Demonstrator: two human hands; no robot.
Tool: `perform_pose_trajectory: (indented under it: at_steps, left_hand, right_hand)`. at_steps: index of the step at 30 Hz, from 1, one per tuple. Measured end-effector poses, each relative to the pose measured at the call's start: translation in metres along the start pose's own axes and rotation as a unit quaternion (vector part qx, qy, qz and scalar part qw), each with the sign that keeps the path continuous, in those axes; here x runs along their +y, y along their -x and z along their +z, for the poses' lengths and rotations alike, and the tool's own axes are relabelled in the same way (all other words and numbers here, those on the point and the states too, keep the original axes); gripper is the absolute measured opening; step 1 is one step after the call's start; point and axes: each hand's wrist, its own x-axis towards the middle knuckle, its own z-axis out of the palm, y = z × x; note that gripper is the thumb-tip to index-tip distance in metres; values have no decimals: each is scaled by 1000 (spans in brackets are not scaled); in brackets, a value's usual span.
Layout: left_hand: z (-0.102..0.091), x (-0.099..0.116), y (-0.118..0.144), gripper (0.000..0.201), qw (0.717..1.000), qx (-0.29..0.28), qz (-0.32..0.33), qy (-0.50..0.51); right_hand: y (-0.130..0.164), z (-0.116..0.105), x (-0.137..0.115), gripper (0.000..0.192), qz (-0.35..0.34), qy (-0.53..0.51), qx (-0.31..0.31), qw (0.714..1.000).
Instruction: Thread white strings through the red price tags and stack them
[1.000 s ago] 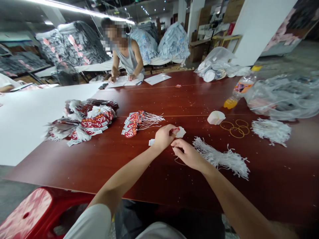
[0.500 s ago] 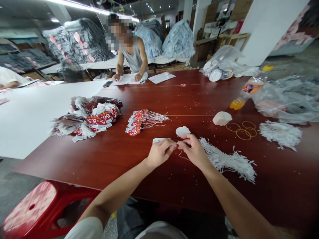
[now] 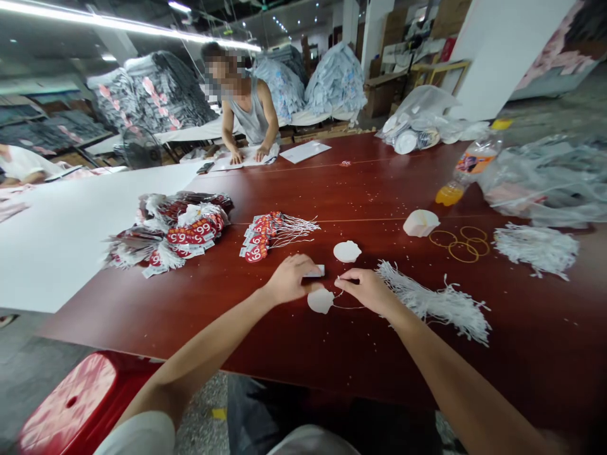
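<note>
My right hand pinches a thin white string between thumb and forefinger. The string runs to a white, scallop-edged tag lying blank side up on the table. My left hand is just left of that tag, thumb and fingers apart, reaching over a small white label stack; whether the fingertips touch it I cannot tell. Just beyond is a white tag pile. A bundle of white strings lies beside my right wrist.
Strung red tags lie ahead to the left, near a large heap of bundled tags. Rightward are a thicker tag stack, rubber bands, more strings, and a soda bottle. A co-worker stands across the table.
My hands have parted from where they met. The left hand has moved left and opened; a white tag now lies on the table below them. The right hand still pinches the string.
</note>
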Motion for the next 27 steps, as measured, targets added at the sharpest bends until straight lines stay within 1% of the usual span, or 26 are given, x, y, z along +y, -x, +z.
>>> perform_pose_trajectory:
  at_steps: [2, 3, 5, 6, 8, 11, 12, 14, 15, 17, 20, 22, 24, 26, 27]
  left_hand:
    - [0, -19, -12, 25, 999, -16, -29, 16]
    - [1, -26, -16, 20, 999, -31, -30, 30]
    - [5, -33, -21, 8, 997, -51, -19, 51]
    - [7, -33, -21, 7, 998, -45, -17, 46]
    - [10, -26, -20, 10, 1000, -3, -29, 2]
    - [12, -5, -17, 6, 989, 103, -64, -80]
    - [12, 3, -16, 4, 985, 134, -66, -90]
    - [11, 19, -12, 5, 979, 179, -60, -75]
    - [11, 26, -10, 5, 979, 189, -55, -54]
    - [12, 37, -5, 5, 981, 191, -38, -10]
    - [16, 44, 0, 8, 983, 182, -1, 14]
    - [17, 44, 2, 11, 983, 183, 22, 12]
    - [17, 41, 3, 11, 981, 190, 42, 21]
    - [16, 37, 5, 10, 977, 199, 62, 38]
    - [16, 35, 7, 9, 976, 201, 73, 42]
  right_hand:
    - [1, 2, 1, 22, -5, 20, -14, 1000]
    - [2, 3, 1, 21, -8, 24, -18, 1000]
    - [3, 4, 1, 21, -12, 29, -20, 999]
    - [3, 5, 0, 21, -15, 32, -18, 999]
    - [4, 6, -1, 21, -24, 40, -16, 999]
    - [6, 7, -5, 22, -55, 39, -6, 998]
    - [7, 8, -7, 24, -71, 39, -1, 997]
    - [9, 9, -14, 32, -103, 52, 14, 993]
    - [10, 10, -17, 36, -116, 64, 20, 991]
    - [13, 11, -23, 40, -133, 91, 34, 986]
    - [15, 15, -27, 38, -136, 112, 61, 982]
    - [15, 16, -26, 38, -128, 117, 74, 982]
    - [14, 16, -23, 37, -104, 118, 83, 984]
    - [12, 12, -21, 32, -83, 94, 92, 988]
    - [12, 10, -22, 28, -86, 66, 85, 990]
